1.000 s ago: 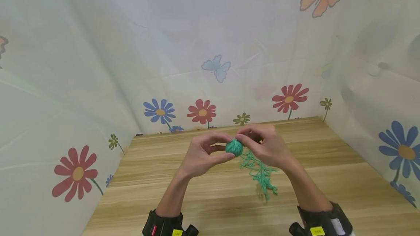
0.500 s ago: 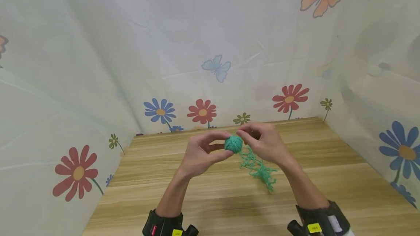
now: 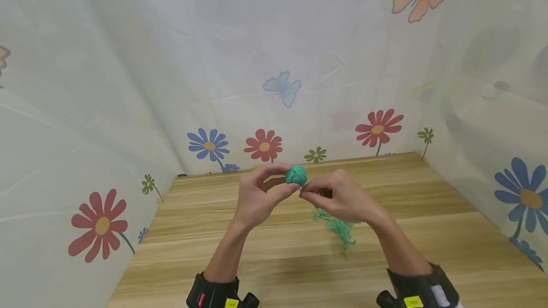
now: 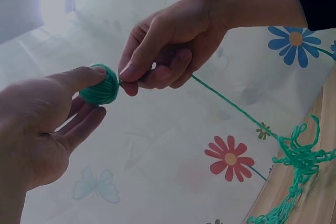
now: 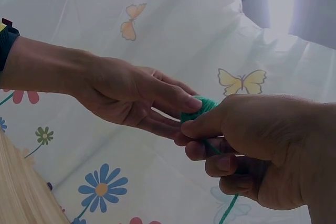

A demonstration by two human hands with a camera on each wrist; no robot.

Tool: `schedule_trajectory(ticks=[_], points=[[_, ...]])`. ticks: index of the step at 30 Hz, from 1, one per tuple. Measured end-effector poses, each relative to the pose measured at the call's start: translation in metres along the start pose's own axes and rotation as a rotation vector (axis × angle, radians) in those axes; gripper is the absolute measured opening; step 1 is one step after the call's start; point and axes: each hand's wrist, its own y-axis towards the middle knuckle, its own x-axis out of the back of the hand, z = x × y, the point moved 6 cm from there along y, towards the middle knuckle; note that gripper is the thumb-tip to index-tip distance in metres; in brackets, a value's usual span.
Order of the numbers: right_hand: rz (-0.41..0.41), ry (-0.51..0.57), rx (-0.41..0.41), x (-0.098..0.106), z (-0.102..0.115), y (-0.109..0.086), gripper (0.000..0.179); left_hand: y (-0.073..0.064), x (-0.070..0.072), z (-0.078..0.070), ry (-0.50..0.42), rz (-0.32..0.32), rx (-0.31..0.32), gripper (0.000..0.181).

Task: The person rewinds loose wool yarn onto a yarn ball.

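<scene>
A small ball of green yarn [image 3: 296, 176] is held up above the table between the thumb and fingers of my left hand [image 3: 260, 194]. My right hand [image 3: 342, 196] is close to the ball's lower right side and pinches the strand between thumb and forefinger. In the left wrist view, a taut green strand [image 4: 233, 104] runs from under the right hand [image 4: 168, 45] down to a loose tangle of yarn [image 4: 299, 158]. The right wrist view has the ball [image 5: 202, 107] partly hidden behind the right hand's thumb. Part of the tangle is behind the right hand in the head view.
The wooden table [image 3: 192, 246] stretches below both hands. White sheeting [image 3: 231, 51] printed with flowers and butterflies hangs behind it and along both sides. Each wrist wears a black strap [image 3: 214, 291] with a device.
The ball has risen and moved slightly left with my left hand. My right hand has dropped from the ball's top right to its lower right. The tangle on the table has shifted a little.
</scene>
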Motion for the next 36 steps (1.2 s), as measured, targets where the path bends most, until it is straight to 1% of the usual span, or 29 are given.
schedule_trajectory(ticks=[3, 7, 11, 14, 18, 23, 26, 28, 29, 31, 33, 36], points=[[0.0, 0.036, 0.012, 0.003, 0.007, -0.001, 0.012, 0.0, 0.002, 0.001, 0.032, -0.007, -0.001, 0.036], [-0.05, 0.103, 0.026, 0.01, 0.015, -0.004, 0.014, 0.0, 0.003, 0.002, 0.063, -0.002, 0.004, 0.036], [-0.097, 0.171, 0.047, 0.017, 0.02, -0.007, 0.019, 0.0, 0.001, 0.003, 0.066, 0.03, 0.014, 0.034], [-0.12, 0.192, 0.047, 0.02, 0.021, -0.007, 0.02, -0.001, -0.001, 0.003, 0.058, 0.064, 0.02, 0.034], [-0.151, 0.179, 0.041, 0.021, 0.02, -0.006, 0.019, -0.001, -0.006, 0.003, 0.042, 0.134, 0.02, 0.033], [-0.186, 0.114, 0.041, 0.022, 0.018, -0.005, 0.018, -0.003, -0.012, 0.006, 0.005, 0.231, 0.012, 0.036], [-0.199, 0.087, 0.044, 0.023, 0.021, -0.002, 0.018, -0.005, -0.011, 0.014, -0.017, 0.256, 0.022, 0.038], [-0.201, 0.094, 0.04, 0.024, 0.025, 0.0, 0.017, -0.007, -0.01, 0.019, -0.023, 0.266, 0.029, 0.039], [-0.2, 0.097, 0.032, 0.024, 0.026, 0.001, 0.016, -0.007, -0.01, 0.021, -0.029, 0.269, 0.034, 0.038], [-0.197, 0.1, 0.003, 0.025, 0.027, 0.002, 0.014, -0.007, -0.01, 0.018, -0.034, 0.276, 0.04, 0.037], [-0.194, 0.097, -0.037, 0.023, 0.015, 0.002, 0.013, -0.006, -0.011, 0.012, -0.043, 0.278, 0.044, 0.036], [-0.206, 0.078, -0.121, 0.019, -0.006, -0.002, 0.01, -0.004, -0.014, 0.002, -0.057, 0.279, 0.049, 0.036]])
